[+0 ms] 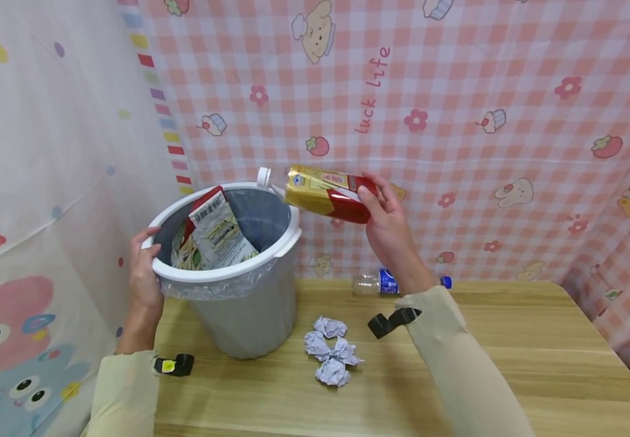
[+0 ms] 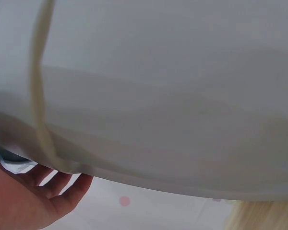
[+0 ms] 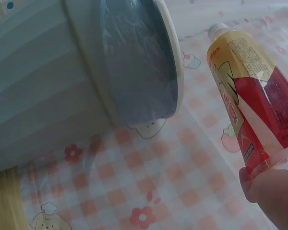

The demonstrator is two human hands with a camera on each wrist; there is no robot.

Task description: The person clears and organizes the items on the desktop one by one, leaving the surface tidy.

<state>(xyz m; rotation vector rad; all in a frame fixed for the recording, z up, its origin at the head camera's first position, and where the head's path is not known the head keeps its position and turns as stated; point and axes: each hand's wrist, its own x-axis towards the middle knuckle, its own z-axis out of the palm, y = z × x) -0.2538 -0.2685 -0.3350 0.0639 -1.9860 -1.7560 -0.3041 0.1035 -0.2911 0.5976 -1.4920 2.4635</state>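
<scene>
My right hand (image 1: pixel 388 218) grips a plastic bottle (image 1: pixel 326 193) with a gold and red label by its base end. The bottle lies nearly level in the air, its white cap (image 1: pixel 263 177) pointing left over the right side of the bin's rim. My left hand (image 1: pixel 145 273) holds the white rim (image 1: pixel 222 274) of a grey bin (image 1: pixel 249 321) at its left side, fingers curled over the edge. Inside the bin, lined with a clear bag, lies a red and white printed carton (image 1: pixel 219 230). In the right wrist view the bottle (image 3: pixel 259 91) is apart from the bin (image 3: pixel 53 81).
Several crumpled paper balls (image 1: pixel 332 352) lie on the wooden table (image 1: pixel 402 388) right of the bin. A clear bottle with a blue label (image 1: pixel 366 283) lies at the table's back edge, partly behind my right forearm. A pink checked curtain (image 1: pixel 457 164) hangs behind.
</scene>
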